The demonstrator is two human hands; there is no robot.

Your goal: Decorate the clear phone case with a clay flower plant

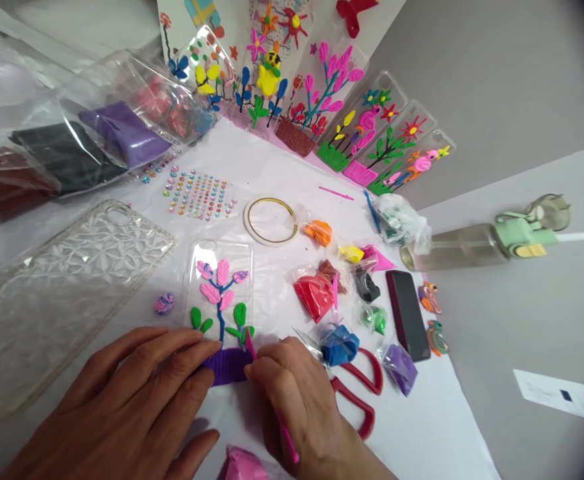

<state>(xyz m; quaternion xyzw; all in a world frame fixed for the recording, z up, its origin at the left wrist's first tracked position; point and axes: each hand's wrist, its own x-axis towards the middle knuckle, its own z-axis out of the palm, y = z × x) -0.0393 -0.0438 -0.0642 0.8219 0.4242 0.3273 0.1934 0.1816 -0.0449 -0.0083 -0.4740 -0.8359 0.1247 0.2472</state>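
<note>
A clear phone case (245,267) lies on the white-covered table, bearing a clay plant with pink petals (223,272), green leaves (241,312) and a blue stem. At its lower end is a ridged purple clay block (229,367). My left hand (147,393) lies flat with fingers stretched out, fingertips at the block's left edge. In my right hand (297,400) is a pink clay modelling tool (288,437), pinched with its tip by the block's upper right corner. A marbled pink and blue clay lump (165,303) sits left of the case.
Red-handled scissors (355,400) and several bags of clay, including blue (341,343) and red (315,293), lie to the right. Beyond are a phone (408,315) and a bottle (462,247). A large textured clear case (72,287) lies left; decorated cases (329,87) stand behind.
</note>
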